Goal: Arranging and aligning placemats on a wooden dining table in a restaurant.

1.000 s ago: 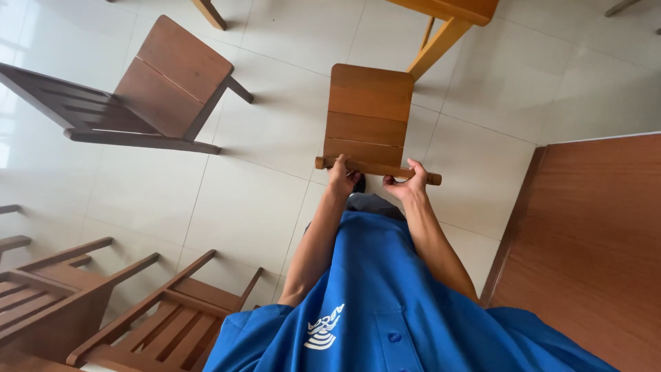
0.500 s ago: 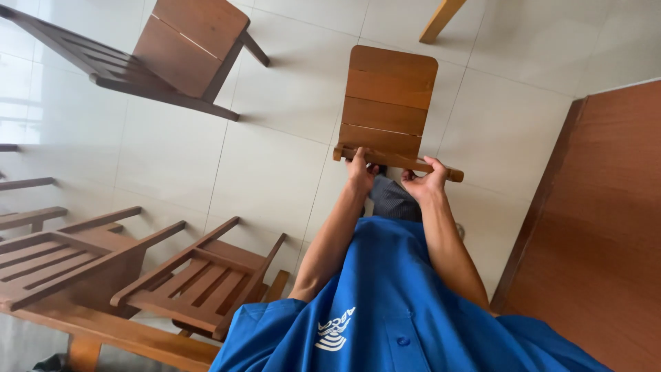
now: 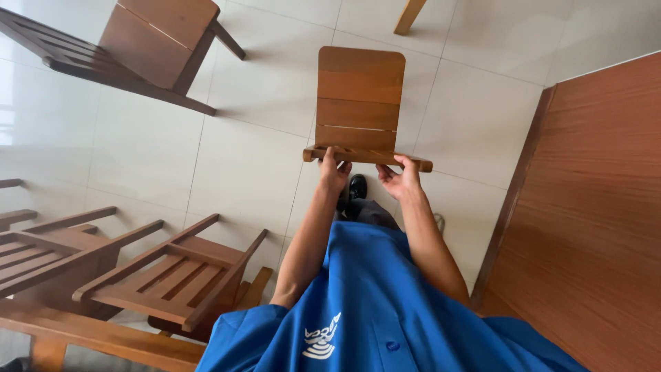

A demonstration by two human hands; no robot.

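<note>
Compared with half a second ago, the wooden chair (image 3: 360,103) is seen more squarely ahead, and the slatted chair (image 3: 172,275) is now nearer the left elbow. The chair's top rail is gripped from behind by both hands: the left hand (image 3: 333,169) is closed around it, the right hand (image 3: 399,180) curled over it just beside. The seat is stretched away beyond the fingers, above the tiled floor (image 3: 255,158).

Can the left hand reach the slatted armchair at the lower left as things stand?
Probably not right away: the left hand grips the top rail of the wooden chair in front, while the slatted armchair stands apart, low beside the person.
</note>
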